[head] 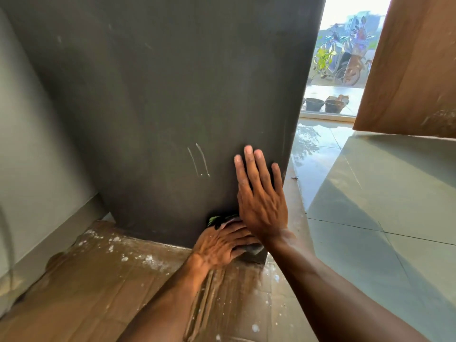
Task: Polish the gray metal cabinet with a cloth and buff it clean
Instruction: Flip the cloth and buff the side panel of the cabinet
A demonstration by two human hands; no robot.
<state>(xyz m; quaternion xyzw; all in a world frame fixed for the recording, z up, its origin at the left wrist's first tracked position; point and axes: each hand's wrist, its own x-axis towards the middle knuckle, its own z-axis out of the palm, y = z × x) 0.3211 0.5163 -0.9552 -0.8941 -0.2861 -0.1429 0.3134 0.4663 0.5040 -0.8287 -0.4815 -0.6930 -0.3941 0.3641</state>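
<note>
The gray metal cabinet [158, 99] fills the upper middle of the head view, its flat side facing me, with two pale scratch marks low on it. My right hand [260, 193] lies flat and open against the cabinet near its lower right edge, fingers pointing up. Just below it, my left hand [220, 244] presses a dark cloth [255, 249] with a green patch against the cabinet's bottom corner. Most of the cloth is hidden under that hand.
The cabinet stands on flattened brown cardboard [93, 287] speckled with white. A pale wall [32, 144] is on the left. Shiny floor tiles [385, 198] lie to the right, a brown panel [414, 70] leans at upper right, and an open doorway [340, 58] shows pots and motorbikes outside.
</note>
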